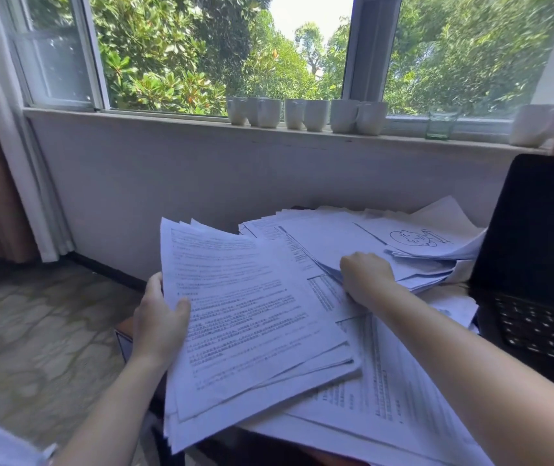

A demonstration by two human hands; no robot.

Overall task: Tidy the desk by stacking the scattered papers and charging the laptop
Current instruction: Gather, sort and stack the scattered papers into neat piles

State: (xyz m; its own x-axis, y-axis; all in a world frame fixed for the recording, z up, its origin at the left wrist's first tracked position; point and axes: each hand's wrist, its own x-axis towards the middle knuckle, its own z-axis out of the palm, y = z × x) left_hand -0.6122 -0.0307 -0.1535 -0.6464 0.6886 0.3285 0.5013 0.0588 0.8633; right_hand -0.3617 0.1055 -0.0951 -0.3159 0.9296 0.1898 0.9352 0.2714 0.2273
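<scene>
Several white mugs (315, 115) on windowsill (168, 120); loose papers (336, 237) against open laptop (537, 223).

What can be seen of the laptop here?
The laptop is black and stands open at the right of the view, partly cut off by the frame. Its screen is dark and tilted back; the keyboard shows pale key markings. Scattered papers lie against its left side. No cable is seen plugged in.

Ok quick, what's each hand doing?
Left hand: holds a stack of papers.
Right hand: grips sheets of the pile.
</scene>
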